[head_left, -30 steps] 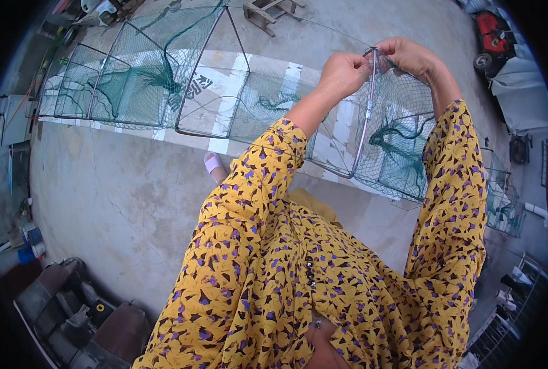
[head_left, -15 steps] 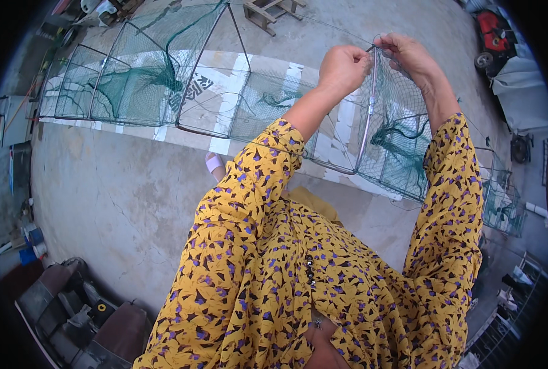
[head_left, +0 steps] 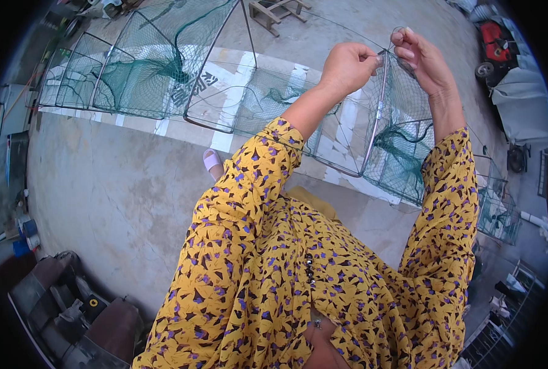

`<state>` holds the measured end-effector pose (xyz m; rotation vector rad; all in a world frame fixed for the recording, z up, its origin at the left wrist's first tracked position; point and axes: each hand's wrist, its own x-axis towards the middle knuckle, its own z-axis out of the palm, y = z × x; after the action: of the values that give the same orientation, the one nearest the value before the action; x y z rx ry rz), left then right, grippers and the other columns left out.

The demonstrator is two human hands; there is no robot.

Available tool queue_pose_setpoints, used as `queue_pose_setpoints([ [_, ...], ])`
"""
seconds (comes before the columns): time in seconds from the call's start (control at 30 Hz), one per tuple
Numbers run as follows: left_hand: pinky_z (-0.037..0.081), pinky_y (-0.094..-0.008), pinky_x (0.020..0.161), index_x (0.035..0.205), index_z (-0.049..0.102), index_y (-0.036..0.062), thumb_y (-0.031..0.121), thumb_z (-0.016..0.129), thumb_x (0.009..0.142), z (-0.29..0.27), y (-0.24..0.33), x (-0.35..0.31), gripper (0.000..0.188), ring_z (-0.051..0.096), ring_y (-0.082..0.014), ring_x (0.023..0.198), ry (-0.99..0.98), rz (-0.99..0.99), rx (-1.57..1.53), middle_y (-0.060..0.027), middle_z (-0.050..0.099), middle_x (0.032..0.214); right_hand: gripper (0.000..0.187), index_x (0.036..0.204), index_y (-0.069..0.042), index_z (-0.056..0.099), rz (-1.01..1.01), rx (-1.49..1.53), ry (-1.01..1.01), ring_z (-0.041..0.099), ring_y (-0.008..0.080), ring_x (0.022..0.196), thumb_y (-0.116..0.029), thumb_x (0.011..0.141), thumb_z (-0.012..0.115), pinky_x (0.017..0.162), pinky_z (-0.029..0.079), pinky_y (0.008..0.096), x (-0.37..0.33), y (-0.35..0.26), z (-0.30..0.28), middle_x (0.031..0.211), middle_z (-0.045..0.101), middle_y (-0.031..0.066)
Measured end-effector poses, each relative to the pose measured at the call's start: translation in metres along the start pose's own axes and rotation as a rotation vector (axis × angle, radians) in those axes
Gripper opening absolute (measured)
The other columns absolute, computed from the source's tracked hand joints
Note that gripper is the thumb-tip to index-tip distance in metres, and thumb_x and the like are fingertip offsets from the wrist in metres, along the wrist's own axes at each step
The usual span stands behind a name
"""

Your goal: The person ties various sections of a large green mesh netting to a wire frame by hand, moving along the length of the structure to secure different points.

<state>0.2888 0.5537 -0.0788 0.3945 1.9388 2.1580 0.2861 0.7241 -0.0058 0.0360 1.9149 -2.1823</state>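
A long folding fish trap (head_left: 141, 86) of green netting over square metal frames stretches across the far side, from left to right. My left hand (head_left: 349, 66) is closed in a pinch at the top corner of one frame (head_left: 377, 114), just right of the middle. Beside that corner, to its right, my right hand (head_left: 422, 58) is raised with its thumb and fingers pinched on a thin line (head_left: 398, 29) that makes a small loop. A small dark slim thing shows under the right fingers; its kind is unclear. Netting bunches into a green funnel (head_left: 397, 141) below the hands.
Under the trap lies a flat cardboard sheet (head_left: 224, 107) with white tape strips. A wooden stool (head_left: 274, 15) stands beyond it. At right are a red machine (head_left: 494, 40), a grey cover (head_left: 523, 95) and a metal rack (head_left: 501, 317). A dark seat (head_left: 114, 329) is at lower left.
My right hand has drawn a little away to the right of the left hand, with the line's loop now showing at its fingertips. My left hand stays by the frame corner.
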Motion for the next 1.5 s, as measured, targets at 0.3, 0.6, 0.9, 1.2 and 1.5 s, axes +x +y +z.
queue_pose_setpoints([
  [0.3,0.047,-0.0242,0.059,0.081,0.064,0.0009,0.017,0.060,0.081,-0.001,-0.003,0.002,0.017,0.058,-0.0101,0.062,-0.061,-0.031,0.055,-0.0046,0.063,0.068,0.019,0.100,-0.002,0.054,-0.300,-0.146,0.245,0.055,0.0093,0.067,-0.013,0.086,0.055,0.057,0.045,0.0208,-0.010,-0.031,0.017,0.080,0.059,0.0036],
  [0.6,0.047,-0.0278,0.065,0.092,0.053,0.0100,0.039,0.043,0.085,-0.028,0.012,-0.004,0.032,0.058,-0.0128,0.067,-0.225,-0.286,-0.565,-0.0022,0.057,0.075,0.020,0.101,-0.003,0.054,-0.351,-0.840,-0.092,0.057,0.0135,0.066,-0.012,0.083,0.055,0.060,0.047,0.0252,-0.012,-0.025,0.113,0.076,0.059,0.0062],
  [0.9,0.042,-0.0219,0.052,0.093,0.055,0.0059,0.015,0.053,0.082,-0.037,-0.004,0.001,0.014,0.050,-0.0108,0.059,-0.448,-0.209,-0.655,-0.0047,0.058,0.076,0.021,0.100,-0.004,0.057,0.034,-0.823,0.029,0.061,0.0277,0.069,-0.014,0.083,0.049,0.064,0.049,0.0347,-0.042,-0.019,0.122,0.073,0.062,0.0146],
  [1.2,0.046,-0.0229,0.060,0.086,0.054,0.0041,0.017,0.048,0.086,-0.027,0.011,0.003,0.014,0.057,-0.0105,0.066,-0.197,-0.251,-0.224,-0.0060,0.062,0.075,0.015,0.077,-0.001,0.060,-0.058,-1.810,0.037,0.059,0.0257,0.062,-0.015,0.073,0.064,0.058,0.045,0.0356,-0.021,-0.037,0.089,0.066,0.059,0.0127],
  [1.5,0.045,-0.0222,0.057,0.082,0.056,0.0019,0.013,0.042,0.083,-0.026,0.014,0.006,0.018,0.059,-0.0112,0.063,-0.232,-0.216,-0.160,-0.0066,0.062,0.073,0.011,0.079,-0.005,0.065,-0.021,-1.719,-0.068,0.061,0.0284,0.070,-0.011,0.071,0.063,0.064,0.047,0.0361,-0.018,-0.031,0.094,0.073,0.063,0.0127],
])
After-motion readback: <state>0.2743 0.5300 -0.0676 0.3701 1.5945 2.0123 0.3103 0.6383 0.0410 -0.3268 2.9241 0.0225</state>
